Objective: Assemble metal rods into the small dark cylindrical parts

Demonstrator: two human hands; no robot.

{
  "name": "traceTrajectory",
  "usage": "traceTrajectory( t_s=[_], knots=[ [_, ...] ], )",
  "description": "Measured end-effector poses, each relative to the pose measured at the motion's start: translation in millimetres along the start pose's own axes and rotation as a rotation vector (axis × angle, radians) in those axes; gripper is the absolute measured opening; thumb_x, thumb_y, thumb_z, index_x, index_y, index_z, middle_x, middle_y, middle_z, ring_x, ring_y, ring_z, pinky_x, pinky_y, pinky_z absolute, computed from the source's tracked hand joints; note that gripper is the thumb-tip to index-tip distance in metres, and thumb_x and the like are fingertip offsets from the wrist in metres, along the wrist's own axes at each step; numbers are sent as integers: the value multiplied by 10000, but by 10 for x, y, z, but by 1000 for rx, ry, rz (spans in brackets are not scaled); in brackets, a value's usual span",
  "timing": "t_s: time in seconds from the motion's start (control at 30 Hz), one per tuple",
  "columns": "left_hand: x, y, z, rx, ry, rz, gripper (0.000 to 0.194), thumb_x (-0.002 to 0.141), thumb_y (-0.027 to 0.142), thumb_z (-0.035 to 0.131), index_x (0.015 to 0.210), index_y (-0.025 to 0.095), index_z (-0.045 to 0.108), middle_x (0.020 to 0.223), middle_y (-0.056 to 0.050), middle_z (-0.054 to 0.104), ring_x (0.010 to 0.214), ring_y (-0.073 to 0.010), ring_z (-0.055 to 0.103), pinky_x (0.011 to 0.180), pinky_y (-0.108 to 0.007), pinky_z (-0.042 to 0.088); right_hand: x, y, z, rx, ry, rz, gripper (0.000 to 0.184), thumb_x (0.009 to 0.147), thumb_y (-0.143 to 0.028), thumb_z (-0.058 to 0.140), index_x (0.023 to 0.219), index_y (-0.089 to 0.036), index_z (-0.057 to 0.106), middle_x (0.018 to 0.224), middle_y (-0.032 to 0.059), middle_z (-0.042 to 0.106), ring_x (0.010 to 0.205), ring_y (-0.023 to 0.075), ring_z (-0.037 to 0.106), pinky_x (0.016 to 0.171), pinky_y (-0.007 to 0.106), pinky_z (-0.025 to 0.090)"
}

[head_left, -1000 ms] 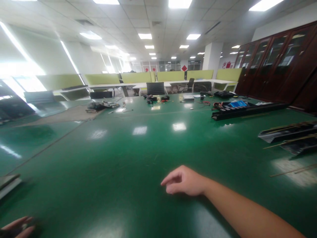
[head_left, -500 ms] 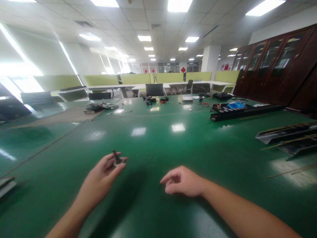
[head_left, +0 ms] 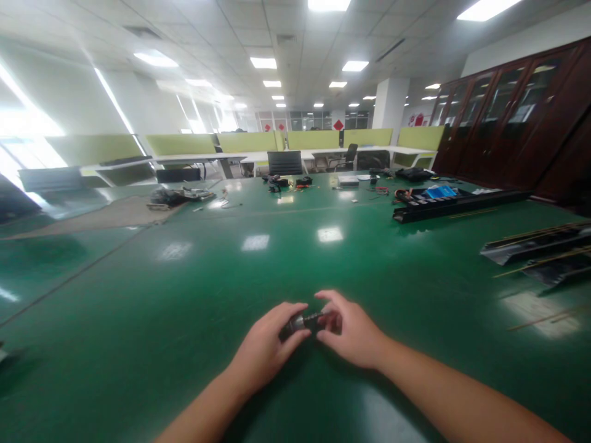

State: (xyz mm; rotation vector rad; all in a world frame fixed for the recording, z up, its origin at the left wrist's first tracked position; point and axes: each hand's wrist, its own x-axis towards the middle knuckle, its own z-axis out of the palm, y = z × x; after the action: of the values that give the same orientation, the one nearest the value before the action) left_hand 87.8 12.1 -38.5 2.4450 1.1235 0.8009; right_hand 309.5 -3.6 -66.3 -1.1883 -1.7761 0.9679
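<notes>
My left hand [head_left: 263,347] and my right hand [head_left: 353,332] meet just above the green table [head_left: 194,295], near its front middle. Between their fingertips sits a small dark metal part [head_left: 305,321] with a silvery ring. The left thumb and fingers pinch its left end. The right fingers close on its right end. Most of the part is hidden by the fingers.
Long black trays [head_left: 455,206] with brass rods lie at the right, more black trays [head_left: 540,249] nearer the right edge. Small tools and cables [head_left: 286,181] are scattered at the far end, a brown sheet [head_left: 111,215] at the left. Dark wooden cabinets [head_left: 517,117] stand at the right.
My left hand came in from the lower left carrying the small part and moved right to meet my right hand, which has closed on the part's other end.
</notes>
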Motion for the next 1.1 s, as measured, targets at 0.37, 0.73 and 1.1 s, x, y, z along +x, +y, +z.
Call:
traceTrajectory(
  t_s=[0.37, 0.73, 1.1],
  knots=[
    [-116, -25, 84, -87, 17, -49, 364, 834, 322, 707, 1182, 254, 621, 1141, -59, 697, 1042, -220, 663, 958, -379, 539, -54, -110, -25, -186, 68, -152, 356, 722, -75, 696, 1037, -234, 647, 957, 11, 662, 881, 187, 608, 783, 301, 472],
    [-115, 15, 112, -63, -35, -62, 368, 834, 348, 719, 1181, 291, 611, 1098, -19, 712, 962, -216, 676, 867, -356, 544, -69, -140, -25, -195, 49, -219, 278, 730, -46, 690, 947, -218, 675, 915, 2, 683, 849, 175, 618, 761, 277, 464],
    [-114, 16, 129, 13, 7, 48, 312, 838, 335, 732, 1124, 263, 630, 1035, -25, 720, 921, -205, 675, 824, -329, 532, -66, -108, -34, -181, 28, -245, 189, 790, -109, 704, 940, -219, 735, 895, 6, 723, 812, 164, 648, 740, 265, 469]
  ],
)
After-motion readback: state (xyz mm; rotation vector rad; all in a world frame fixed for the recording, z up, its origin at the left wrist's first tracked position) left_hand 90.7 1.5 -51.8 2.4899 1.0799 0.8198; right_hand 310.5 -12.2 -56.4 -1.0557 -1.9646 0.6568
